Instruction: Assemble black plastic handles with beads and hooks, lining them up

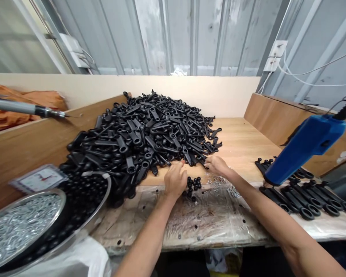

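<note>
A large heap of black plastic lever arms [150,130], each with a ring at one end, rises in front of me. My left hand [175,180] is at the heap's front edge with its fingers curled in; whatever they hold is hidden. Close by on its right is a small cluster of round black knobs [193,185]. At the heap's right front corner, my right hand [216,165] pinches the end of a black lever arm [202,163]. Loose metal pins [216,184] are scattered on the bench below that hand.
A blue power screwdriver [302,150] hangs at the right above rows of lever arms [305,200]. At the left are a bowl of metal pins [62,198], a larger basin of black knobs [108,188], a white dial gauge [40,178] and a grey pen-shaped tool [23,107].
</note>
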`<state>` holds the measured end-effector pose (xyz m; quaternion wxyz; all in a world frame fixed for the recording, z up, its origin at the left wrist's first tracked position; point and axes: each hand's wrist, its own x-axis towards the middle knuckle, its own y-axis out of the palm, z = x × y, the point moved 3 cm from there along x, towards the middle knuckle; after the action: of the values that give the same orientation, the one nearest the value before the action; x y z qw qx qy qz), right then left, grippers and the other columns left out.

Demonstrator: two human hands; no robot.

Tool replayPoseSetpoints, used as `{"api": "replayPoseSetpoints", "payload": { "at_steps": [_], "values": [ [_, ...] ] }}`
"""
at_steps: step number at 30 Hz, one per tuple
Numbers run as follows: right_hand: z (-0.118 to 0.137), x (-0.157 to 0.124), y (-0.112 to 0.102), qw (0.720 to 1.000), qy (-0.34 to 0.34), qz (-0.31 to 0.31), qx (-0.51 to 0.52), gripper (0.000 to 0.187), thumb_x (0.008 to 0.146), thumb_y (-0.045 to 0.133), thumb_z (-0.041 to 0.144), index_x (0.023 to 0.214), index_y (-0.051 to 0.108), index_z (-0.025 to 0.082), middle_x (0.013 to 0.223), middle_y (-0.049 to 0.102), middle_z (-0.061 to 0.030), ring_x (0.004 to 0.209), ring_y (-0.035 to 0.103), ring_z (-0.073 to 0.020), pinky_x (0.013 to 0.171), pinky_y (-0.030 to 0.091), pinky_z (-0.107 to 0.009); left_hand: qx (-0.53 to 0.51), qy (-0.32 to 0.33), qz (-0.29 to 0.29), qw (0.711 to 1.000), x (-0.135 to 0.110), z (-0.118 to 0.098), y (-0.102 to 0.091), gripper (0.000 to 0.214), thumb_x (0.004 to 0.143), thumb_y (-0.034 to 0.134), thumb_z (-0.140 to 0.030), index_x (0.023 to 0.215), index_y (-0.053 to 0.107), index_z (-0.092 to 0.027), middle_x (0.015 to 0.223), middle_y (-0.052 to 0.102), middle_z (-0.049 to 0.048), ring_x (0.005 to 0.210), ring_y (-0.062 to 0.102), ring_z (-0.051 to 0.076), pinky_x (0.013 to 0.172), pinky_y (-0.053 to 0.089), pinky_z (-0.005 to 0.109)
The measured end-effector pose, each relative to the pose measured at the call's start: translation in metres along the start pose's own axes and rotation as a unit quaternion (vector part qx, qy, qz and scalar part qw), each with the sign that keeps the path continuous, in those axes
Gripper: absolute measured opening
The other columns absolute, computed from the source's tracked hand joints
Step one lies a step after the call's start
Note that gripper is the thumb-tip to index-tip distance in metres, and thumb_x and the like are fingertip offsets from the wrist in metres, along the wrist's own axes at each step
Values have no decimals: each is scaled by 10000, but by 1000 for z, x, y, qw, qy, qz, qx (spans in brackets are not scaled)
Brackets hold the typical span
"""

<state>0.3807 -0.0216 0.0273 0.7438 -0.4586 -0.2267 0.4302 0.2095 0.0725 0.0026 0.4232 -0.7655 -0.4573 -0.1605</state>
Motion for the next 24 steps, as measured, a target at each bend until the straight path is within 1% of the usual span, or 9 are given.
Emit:
{"api": "replayPoseSetpoints", "payload": {
  "at_steps": [3, 5, 6, 8, 10, 13, 16, 20, 24],
  "values": [
    [16, -12, 1, 993, -36, 43, 104, 248, 833, 380, 312, 765, 548, 143, 626, 570, -22, 522, 542, -108, 485, 399, -200, 44, 95, 32, 994, 0, -17, 3, 387, 723, 486, -170, 1107, 535, -157, 1143, 552, 108, 1151, 432, 232, 960, 341, 370],
    [32, -23, 4, 963, -72, 93, 241, 257, 812, 409, 374, 755, 524, 152, 592, 543, 3, 457, 513, -94, 435, 394, -194, 90, 144, 30, 985, -1, -23, 3, 435, 720, 502, -185, 1152, 496, -131, 1203, 507, 140, 1208, 364, 273, 966, 315, 415],
    [40, -27, 6, 938, -91, 120, 312, 260, 792, 440, 398, 743, 519, 155, 585, 538, 8, 442, 506, -94, 415, 389, -194, 104, 149, 28, 983, -2, -23, 2, 426, 723, 501, -193, 1143, 498, -120, 1172, 526, 149, 1183, 390, 284, 944, 327, 422],
    [47, -31, 11, 898, -117, 148, 397, 285, 782, 458, 431, 767, 531, 155, 611, 557, 2, 445, 513, -102, 396, 380, -199, 97, 103, 33, 989, -2, -18, 0, 370, 729, 479, -188, 1090, 524, -119, 1020, 598, 131, 1024, 512, 266, 861, 377, 393],
    [44, -29, 16, 918, -135, 118, 352, 304, 819, 412, 417, 845, 561, 153, 681, 593, -18, 500, 538, -109, 436, 392, -203, 39, -4, 37, 999, -1, -7, -2, 318, 727, 461, -183, 1029, 550, -139, 844, 624, 81, 815, 571, 219, 767, 406, 342],
    [26, -21, 22, 982, -164, 34, 91, 247, 815, 411, 268, 908, 614, 160, 774, 632, -41, 665, 573, -134, 588, 402, -221, -61, -146, 27, 987, 0, 6, -1, 221, 720, 465, -216, 908, 574, -177, 709, 592, 18, 698, 557, 178, 699, 411, 292],
    [12, -18, 29, 980, -177, 30, -81, 251, 723, 465, 148, 884, 653, 188, 809, 654, -47, 774, 574, -172, 663, 370, -238, -117, -185, 43, 975, 1, 12, 6, 191, 705, 462, -223, 856, 570, -181, 569, 529, -28, 580, 536, 147, 595, 418, 249],
    [16, -23, 33, 969, -204, 79, -113, 284, 654, 494, 103, 861, 659, 203, 854, 657, -60, 814, 572, -194, 658, 354, -241, -177, -222, 92, 954, -2, 18, 19, 228, 680, 451, -220, 866, 570, -161, 425, 428, -72, 389, 444, 118, 434, 376, 219],
    [20, -23, 32, 979, -177, 70, -70, 159, 695, 511, 138, 770, 649, 165, 815, 646, -75, 809, 573, -199, 664, 372, -247, -189, -235, 114, 947, -4, 17, 23, 220, 659, 471, -213, 839, 587, -162, 436, 427, -75, 390, 419, 106, 435, 369, 216]
  ]
}}
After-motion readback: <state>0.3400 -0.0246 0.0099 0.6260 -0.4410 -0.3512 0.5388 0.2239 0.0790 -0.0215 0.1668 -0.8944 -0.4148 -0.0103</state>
